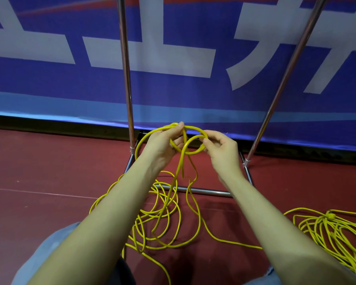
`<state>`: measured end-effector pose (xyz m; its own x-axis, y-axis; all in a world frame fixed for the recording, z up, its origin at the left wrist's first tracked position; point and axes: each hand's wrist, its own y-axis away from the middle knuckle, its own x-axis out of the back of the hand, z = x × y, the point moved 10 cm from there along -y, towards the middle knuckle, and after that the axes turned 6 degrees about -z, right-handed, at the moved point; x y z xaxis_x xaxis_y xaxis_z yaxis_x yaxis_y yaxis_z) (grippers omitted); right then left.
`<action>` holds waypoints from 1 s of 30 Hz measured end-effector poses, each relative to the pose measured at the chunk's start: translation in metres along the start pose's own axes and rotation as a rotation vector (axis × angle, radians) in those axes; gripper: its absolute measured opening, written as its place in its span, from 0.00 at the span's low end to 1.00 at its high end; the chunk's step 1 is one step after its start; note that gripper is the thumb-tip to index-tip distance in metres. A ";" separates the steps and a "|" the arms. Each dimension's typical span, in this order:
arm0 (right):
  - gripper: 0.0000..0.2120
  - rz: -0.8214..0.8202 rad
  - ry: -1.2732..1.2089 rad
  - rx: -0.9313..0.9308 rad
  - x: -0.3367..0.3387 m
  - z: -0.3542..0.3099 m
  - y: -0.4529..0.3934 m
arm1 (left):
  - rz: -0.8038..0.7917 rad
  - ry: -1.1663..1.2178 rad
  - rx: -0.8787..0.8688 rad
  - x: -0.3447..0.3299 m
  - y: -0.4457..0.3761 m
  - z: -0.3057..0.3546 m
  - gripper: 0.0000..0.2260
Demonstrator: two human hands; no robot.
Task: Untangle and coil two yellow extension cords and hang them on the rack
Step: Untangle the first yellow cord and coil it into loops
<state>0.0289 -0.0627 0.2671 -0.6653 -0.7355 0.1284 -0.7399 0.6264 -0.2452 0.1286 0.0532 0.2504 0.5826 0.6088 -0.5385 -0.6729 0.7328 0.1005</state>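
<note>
Hands at 12 o'clock, both pinching one yellow cord [190, 144]: left hand [162, 144] on a loop, right hand [222, 150] on the crossing loop, slack piled on floor at 6, second cord [335, 231] heaped at 4, rack [126, 79] behind

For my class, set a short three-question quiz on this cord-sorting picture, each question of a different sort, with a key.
1. True or false: both the left hand and the right hand hold the looped cord.
2. Where does the second cord pile lie? A on the rack; B on the floor at the right; C over a forearm.
3. Fill in: the banner behind the rack is mostly ____.

Key: 1 true; 2 B; 3 blue.
</note>
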 end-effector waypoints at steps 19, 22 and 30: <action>0.04 -0.086 0.372 0.393 -0.011 -0.050 0.010 | 0.052 0.034 0.007 0.012 -0.003 -0.005 0.03; 0.05 -0.041 0.390 0.472 -0.011 -0.058 0.019 | 0.069 0.025 -0.049 0.016 -0.004 -0.002 0.02; 0.11 -0.091 0.037 0.341 -0.004 -0.057 0.011 | 0.208 0.069 -0.083 0.044 -0.007 -0.005 0.04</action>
<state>0.0175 -0.0381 0.3182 -0.6058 -0.7706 0.1977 -0.7245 0.4317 -0.5374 0.1565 0.0731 0.2220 0.3969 0.7197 -0.5697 -0.8122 0.5645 0.1472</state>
